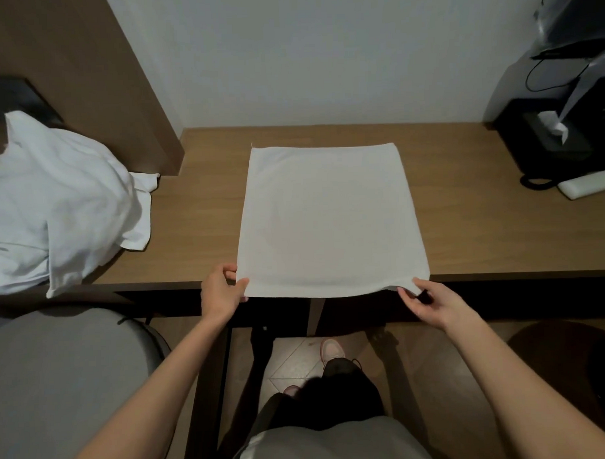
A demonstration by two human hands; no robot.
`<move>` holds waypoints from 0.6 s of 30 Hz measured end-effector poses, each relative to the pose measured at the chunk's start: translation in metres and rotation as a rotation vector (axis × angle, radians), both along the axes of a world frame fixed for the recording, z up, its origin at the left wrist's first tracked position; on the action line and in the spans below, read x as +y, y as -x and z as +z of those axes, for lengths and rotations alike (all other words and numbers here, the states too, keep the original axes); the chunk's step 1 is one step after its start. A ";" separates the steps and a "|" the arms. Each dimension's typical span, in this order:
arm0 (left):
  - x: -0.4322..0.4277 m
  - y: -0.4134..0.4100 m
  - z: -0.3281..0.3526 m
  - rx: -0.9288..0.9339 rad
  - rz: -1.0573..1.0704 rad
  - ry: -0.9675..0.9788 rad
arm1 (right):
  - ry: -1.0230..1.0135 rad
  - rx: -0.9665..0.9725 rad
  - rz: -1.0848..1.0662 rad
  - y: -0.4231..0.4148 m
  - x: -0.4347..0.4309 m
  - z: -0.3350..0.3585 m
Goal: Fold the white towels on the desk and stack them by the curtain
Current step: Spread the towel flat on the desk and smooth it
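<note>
Pile (53,197) of loose white towels at nine o'clock on desk (482,223). At seven o'clock left hand (221,290), pinching near-left corner of towel (328,218), thumb on top. Spread flat at centre, near hem overhanging desk edge. At five o'clock right hand (430,305), pinching near-right corner. Probably light, limp, easily rumpled; best taken by corners, both lifted together toward twelve o'clock.

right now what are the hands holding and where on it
The white towel spread on the desk: the left hand pinches its near left corner, the right hand its near right corner.
</note>
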State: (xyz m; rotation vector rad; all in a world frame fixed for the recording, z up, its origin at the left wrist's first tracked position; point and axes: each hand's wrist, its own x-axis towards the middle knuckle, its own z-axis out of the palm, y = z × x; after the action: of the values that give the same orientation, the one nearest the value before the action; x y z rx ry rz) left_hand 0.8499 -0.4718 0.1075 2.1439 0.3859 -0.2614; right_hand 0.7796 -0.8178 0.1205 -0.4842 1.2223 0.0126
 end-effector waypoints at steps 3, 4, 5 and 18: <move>-0.001 0.000 -0.004 -0.031 0.008 -0.032 | 0.142 0.094 0.029 0.009 0.000 0.006; -0.001 0.000 -0.006 -0.046 0.021 -0.042 | 0.205 0.142 0.039 0.013 0.000 0.005; -0.002 0.000 -0.008 -0.058 0.035 -0.048 | 0.249 0.121 0.072 0.017 0.004 0.006; -0.072 0.004 0.022 -0.426 -0.466 -0.464 | 1.690 0.025 0.870 -0.004 0.052 0.008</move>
State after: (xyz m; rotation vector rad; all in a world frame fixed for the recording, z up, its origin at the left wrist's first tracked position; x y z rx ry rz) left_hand 0.8459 -0.5441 0.1292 2.6484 -0.3390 0.0391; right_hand 0.7833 -0.7663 0.1281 -2.4423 0.6915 -0.2942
